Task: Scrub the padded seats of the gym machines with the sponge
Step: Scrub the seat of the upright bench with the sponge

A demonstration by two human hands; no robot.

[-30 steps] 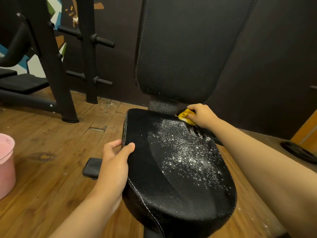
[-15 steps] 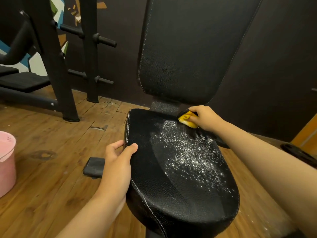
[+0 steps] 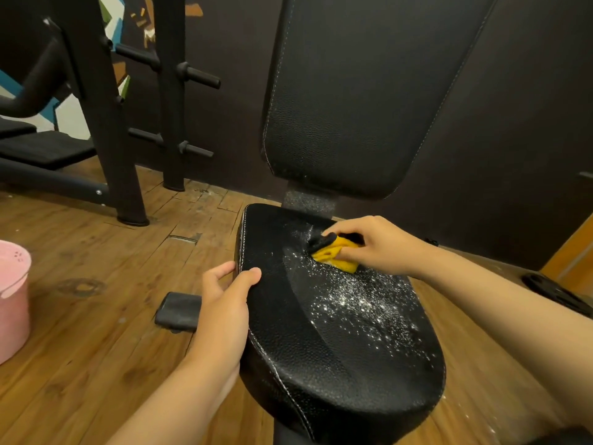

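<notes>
Sponge (image 3: 335, 256): 1, yellow with a dark scourer layer, at the far end of the seat pad (image 3: 321, 342), just below the backrest (image 3: 353, 91).
Sponge axis: bunched in the grip, so no clean read. Dark edge points far-left, yellow body near-right.
Right hand (image 3: 382, 245): fingers curled over the sponge, pinching it and pressing it onto the pad.
Left hand (image 3: 224, 303): grips the pad's left edge, thumb on top, fingers round the side.
Seat pad: 1, black, white stitching. Long axis runs from the viewer toward the backrest.
Suds (image 3: 356, 298): white speckle from the sponge down the right half.
Around: 1 pink bucket (image 3: 12, 300) far left on the wood floor (image 3: 80, 342); 1 black block (image 3: 178, 311) partly behind the left hand; 2 rack uprights (image 3: 107, 130); 1 weight plate (image 3: 555, 292) at right.
In the way: right hand hides much of the sponge.
</notes>
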